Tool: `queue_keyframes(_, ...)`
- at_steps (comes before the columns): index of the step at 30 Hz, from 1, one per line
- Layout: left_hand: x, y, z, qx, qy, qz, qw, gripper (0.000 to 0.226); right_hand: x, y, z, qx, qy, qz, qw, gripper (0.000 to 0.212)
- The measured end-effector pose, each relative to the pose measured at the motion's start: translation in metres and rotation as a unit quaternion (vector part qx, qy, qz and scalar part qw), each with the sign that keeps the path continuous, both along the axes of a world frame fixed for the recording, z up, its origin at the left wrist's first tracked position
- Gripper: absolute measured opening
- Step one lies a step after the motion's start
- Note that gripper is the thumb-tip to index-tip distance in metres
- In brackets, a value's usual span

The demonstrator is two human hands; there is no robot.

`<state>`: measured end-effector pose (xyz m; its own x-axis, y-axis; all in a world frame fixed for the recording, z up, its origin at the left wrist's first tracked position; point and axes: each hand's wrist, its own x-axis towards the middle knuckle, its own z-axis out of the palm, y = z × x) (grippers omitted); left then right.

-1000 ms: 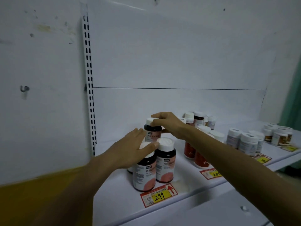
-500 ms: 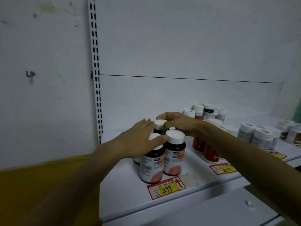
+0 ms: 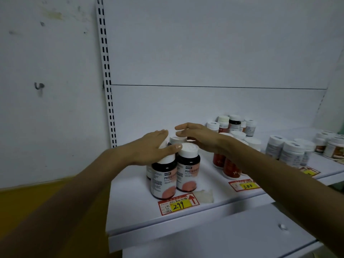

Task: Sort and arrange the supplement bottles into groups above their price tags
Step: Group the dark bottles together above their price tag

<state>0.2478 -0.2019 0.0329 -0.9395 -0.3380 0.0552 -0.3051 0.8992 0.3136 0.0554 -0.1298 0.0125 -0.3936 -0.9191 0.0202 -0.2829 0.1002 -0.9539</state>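
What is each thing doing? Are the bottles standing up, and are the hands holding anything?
Dark bottles: upright, capped, bunched together.
Left hand: open, resting on their caps.
Right hand: open, holding nothing.
Red bottles: upright, partly behind the right arm.
299 price tag: flat on the shelf.

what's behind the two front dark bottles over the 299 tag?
One white-capped dark bottle behind them; edge of another bottle at left. The left hand covers the rest.
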Motion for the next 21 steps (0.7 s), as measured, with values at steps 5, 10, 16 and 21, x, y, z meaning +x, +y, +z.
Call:
queue_keyframes(5, -0.014, 0.027, 0.016, -0.025, 0.061, -0.012, 0.998, 0.077, 0.016, 0.037, 0.023, -0.052, 0.086, -0.027, 0.995, 0.047)
queue_keyframes(10, -0.043, 0.08, 0.029, -0.066, 0.05, -0.046, 0.995, 0.084, 0.016, 0.117, 0.043, -0.095, 0.15, -0.07, 0.982, 0.047)
queue_keyframes(16, -0.085, 0.167, 0.031, -0.107, 0.059, -0.1, 0.987, 0.102, -0.015, 0.24, 0.04, -0.104, 0.206, -0.145, 0.962, 0.05)
queue_keyframes(21, -0.118, 0.223, 0.025, -0.138, 0.041, -0.126, 0.982, 0.084, -0.034, 0.313, 0.032, -0.053, 0.282, -0.181, 0.941, 0.051)
